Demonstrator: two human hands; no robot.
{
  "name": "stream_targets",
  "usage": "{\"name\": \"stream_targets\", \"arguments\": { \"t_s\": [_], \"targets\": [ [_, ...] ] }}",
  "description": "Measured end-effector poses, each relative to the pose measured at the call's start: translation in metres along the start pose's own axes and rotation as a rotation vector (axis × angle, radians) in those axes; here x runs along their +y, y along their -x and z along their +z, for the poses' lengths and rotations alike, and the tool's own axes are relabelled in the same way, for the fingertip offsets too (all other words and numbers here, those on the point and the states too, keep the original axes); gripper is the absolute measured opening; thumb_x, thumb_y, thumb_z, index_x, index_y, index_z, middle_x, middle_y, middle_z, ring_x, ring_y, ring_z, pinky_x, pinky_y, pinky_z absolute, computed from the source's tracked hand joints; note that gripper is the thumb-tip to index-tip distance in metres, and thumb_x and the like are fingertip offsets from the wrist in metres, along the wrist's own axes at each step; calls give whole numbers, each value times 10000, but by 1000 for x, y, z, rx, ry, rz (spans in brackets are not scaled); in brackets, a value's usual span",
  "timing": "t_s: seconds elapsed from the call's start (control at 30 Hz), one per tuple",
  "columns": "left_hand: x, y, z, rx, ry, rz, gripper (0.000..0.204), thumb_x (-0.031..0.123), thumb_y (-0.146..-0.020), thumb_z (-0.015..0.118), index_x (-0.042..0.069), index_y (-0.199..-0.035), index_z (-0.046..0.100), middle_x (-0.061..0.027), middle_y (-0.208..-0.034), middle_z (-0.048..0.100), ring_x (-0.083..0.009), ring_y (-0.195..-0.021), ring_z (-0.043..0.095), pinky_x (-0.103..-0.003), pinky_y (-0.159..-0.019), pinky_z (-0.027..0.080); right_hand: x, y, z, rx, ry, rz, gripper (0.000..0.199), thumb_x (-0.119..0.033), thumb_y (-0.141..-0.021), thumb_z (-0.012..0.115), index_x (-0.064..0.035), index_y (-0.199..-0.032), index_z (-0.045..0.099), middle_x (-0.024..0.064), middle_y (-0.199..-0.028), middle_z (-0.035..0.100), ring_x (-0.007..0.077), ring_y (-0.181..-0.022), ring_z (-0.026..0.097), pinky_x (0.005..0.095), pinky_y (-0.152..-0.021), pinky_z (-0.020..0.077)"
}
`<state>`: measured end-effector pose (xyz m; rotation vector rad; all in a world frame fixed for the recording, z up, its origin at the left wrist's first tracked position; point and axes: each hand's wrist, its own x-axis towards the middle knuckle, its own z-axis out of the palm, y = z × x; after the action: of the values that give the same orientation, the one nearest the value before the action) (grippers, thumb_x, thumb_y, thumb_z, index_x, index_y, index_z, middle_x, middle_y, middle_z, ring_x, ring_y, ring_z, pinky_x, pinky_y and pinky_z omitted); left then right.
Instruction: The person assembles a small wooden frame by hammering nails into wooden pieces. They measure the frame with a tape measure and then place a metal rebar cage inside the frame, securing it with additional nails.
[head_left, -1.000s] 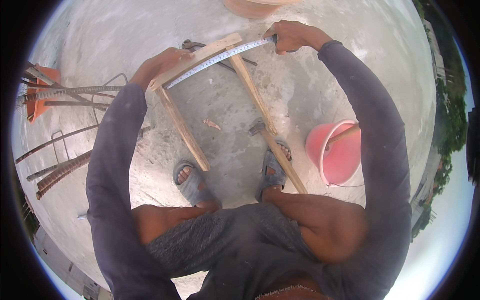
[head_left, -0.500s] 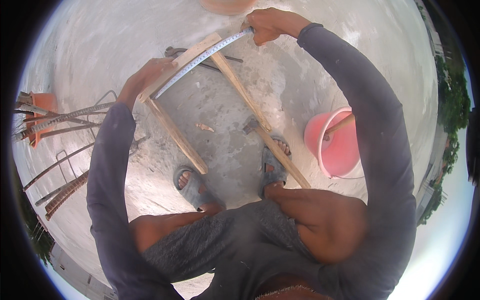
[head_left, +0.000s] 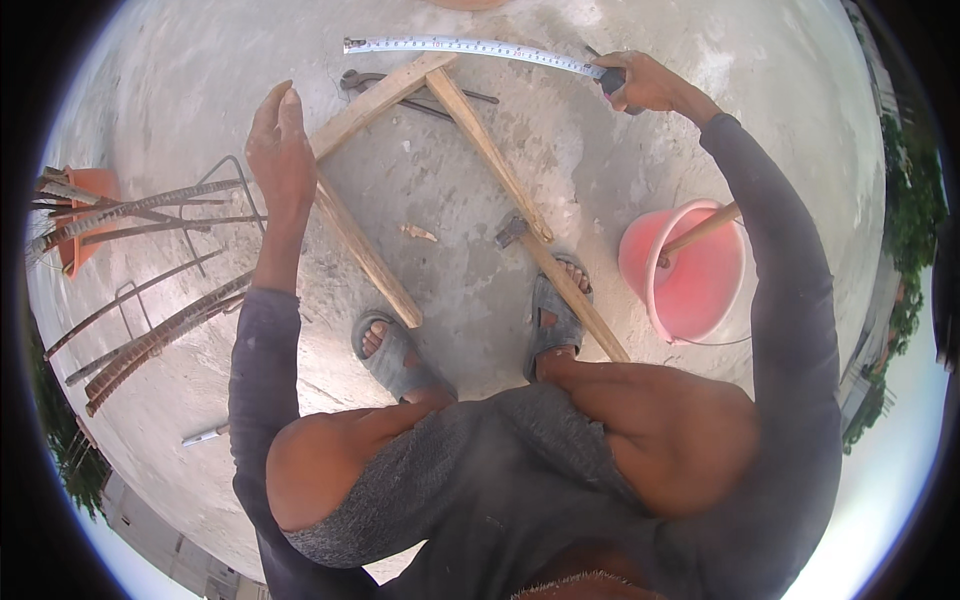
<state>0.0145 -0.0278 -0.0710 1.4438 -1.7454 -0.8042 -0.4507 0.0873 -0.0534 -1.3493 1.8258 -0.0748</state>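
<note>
Steel tape: the measuring tape [head_left: 470, 46] is pulled out long and hangs in the air just past the far end of the wooden frame, free tip off to the left, not lying on the wood.
Right hand: right hand [head_left: 640, 82] is closed around the dark tape case, arm stretched out forward, blade running left from the fist.
Left hand: left hand [head_left: 282, 150] is open, fingers straight and together, holding nothing. It hovers over the left side of the frame, just beside the top plank. Can't tell if it actually touches the wood.
Wooden frame: three rough planks [head_left: 480, 150] on the concrete floor [head_left: 200, 70], one short crosspiece at the far end with two long legs coming back toward the feet.
Feet: grey sandals; the right sandal [head_left: 553, 310] sits on the right-hand leg, the left sandal [head_left: 392, 352] is just beside the end of the left-hand leg.
Hammer: small hammer [head_left: 515, 230] lies on the floor touching the right leg.
Pincers: dark pincers [head_left: 365, 80] peek out from under the crosspiece.
Bucket: pink bucket [head_left: 685, 270] to the right, a wooden handle sticking out of it.
Rebar: rusty rebar cages [head_left: 140, 205] piled on the left, well apart from the frame.
</note>
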Motion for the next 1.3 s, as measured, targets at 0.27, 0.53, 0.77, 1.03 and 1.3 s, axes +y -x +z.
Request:
{"name": "stream_targets", "arguments": {
  "t_s": [0.27, 0.53, 0.77, 1.03, 1.3],
  "targets": [
    [-17, 204, -5, -102, -195, -496, 826, 335, -879, 782, -11, -1515, 386, -217, -1407, 495, -355, -1270, 539, -484, -1033, 451, 38, 13, 48, 298, 440, 121, 712, -211, -782, 757, -46, -1448, 567, 224, -1257, 666, 365, -1167, 654, 445, -968, 532],
    [-41, 209, 13, 14, -228, -535, 760, 119, -783, 705, -18, -1473, 418, -228, -1361, 488, -387, -1262, 534, -480, -1032, 446, -100, 0, 175, 179, -98, -24, 919, -512, -892, 739, -13, -1568, 368, 234, -1487, 459, 405, -1319, 543, 459, -1078, 475],
    [-46, 214, 1, 121, 21, -550, 789, 42, -763, 696, 2, -1496, 409, -202, -1323, 491, -333, -1174, 557, -430, -987, 470, -137, 22, 182, 239, -364, -25, 916, -226, -845, 764, -4, -1599, 295, 258, -1420, 479, 393, -1313, 547, 432, -1063, 481],
    [-34, 216, -16, 11, 445, -582, 822, 35, -775, 592, -20, -1555, 337, -183, -1253, 554, -239, -1084, 607, -361, -904, 523, -140, 61, 207, 309, -575, -46, 932, -57, -834, 684, -12, -1633, 207, 280, -1516, 465, 401, -1349, 525, 416, -1123, 428],
    [-24, 215, -24, 16, 312, -466, 872, 38, -764, 579, -70, -1584, 301, -187, -1230, 590, -236, -1072, 614, -337, -911, 516, -147, 77, 212, 341, -703, 5, 909, 0, -811, 676, 19, -1614, 251, 273, -1367, 586, 353, -1230, 613, 402, -1021, 491]
  ]
}}
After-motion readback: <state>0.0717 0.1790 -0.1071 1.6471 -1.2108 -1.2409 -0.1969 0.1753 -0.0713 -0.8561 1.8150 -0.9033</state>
